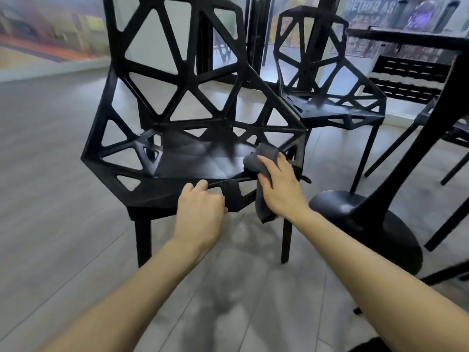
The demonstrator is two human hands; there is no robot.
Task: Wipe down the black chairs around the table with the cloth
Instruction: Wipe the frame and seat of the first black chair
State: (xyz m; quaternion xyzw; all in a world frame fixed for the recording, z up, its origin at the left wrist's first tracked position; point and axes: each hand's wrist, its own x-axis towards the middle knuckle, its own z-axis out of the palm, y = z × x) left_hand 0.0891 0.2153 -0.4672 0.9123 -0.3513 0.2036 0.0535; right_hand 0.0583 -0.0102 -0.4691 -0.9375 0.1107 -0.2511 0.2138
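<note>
Near chair front-centre; second chair behind it to the right; desk at right, its pedestal base right of near chair.

Counts: 2 black lattice chairs fully in view, near chair and far chair; parts of at least 1 more chair at right edge, total unclear. 1 grey cloth. 1 desk with 1 round pedestal base. 2 hands: left hand, right hand.
</note>
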